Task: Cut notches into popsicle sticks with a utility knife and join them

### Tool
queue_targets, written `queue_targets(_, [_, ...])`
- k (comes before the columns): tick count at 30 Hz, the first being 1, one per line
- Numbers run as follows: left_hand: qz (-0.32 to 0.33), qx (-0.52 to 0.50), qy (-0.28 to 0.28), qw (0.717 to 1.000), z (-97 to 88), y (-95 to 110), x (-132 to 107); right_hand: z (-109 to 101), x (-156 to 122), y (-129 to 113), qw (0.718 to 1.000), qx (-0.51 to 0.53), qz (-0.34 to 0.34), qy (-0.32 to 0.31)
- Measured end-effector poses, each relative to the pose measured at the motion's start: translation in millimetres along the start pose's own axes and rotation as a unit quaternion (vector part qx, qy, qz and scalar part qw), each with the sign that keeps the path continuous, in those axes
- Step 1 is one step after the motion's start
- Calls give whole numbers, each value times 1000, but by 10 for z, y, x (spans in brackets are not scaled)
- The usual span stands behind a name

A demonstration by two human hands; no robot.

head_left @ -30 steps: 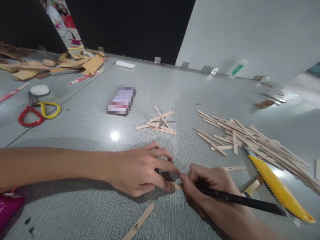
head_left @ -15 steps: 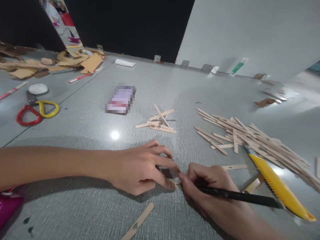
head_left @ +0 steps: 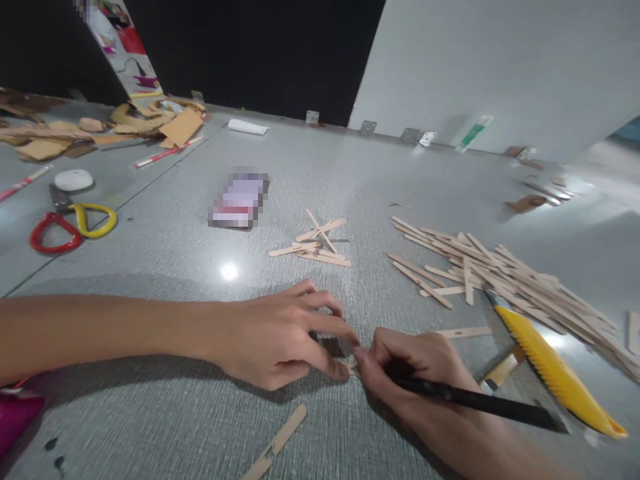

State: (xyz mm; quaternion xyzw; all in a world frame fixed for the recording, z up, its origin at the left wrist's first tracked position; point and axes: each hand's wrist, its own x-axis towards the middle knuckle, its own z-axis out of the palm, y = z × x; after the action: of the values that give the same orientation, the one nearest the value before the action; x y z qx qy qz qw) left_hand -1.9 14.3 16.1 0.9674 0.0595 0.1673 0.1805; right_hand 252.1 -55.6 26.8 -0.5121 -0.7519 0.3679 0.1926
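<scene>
My left hand (head_left: 285, 333) is palm down on the table, its thumb and forefinger pinning a small wooden craft stick (head_left: 351, 369). Only a short piece of that stick shows between the two hands. Close against those fingertips, my right hand (head_left: 425, 373) grips a slim black cutter (head_left: 475, 399) like a pen. The cutter's tip is hidden behind my fingers. Below my left hand lies another craft stick (head_left: 286, 433) with a notch cut in it. A craft stick with a small slot (head_left: 465, 332) rests just beyond my right hand.
A pile of craft sticks (head_left: 520, 283) spreads at the right, beside a yellow-handled cutter (head_left: 555, 367). More sticks (head_left: 320, 248) lie ahead, near a blurred phone (head_left: 240, 200). Scissors (head_left: 75, 223), a white mouse-like object (head_left: 74, 179) and cardboard scraps (head_left: 135, 123) are at the left.
My right hand's grip and the black cutter have tilted slightly, and the cutter's tip has slipped out of sight behind my fingers. My left hand stays in place.
</scene>
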Motion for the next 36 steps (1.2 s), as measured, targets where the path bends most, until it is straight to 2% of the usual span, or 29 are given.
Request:
queue_targets(6, [3, 6, 10, 1000, 5, 3, -3, 0, 24, -39, 1000, 0, -11, 13])
queue_targets(36, [-5, -6, -11, 1000, -5, 10, 0, -21, -19, -28, 998, -34, -33, 28])
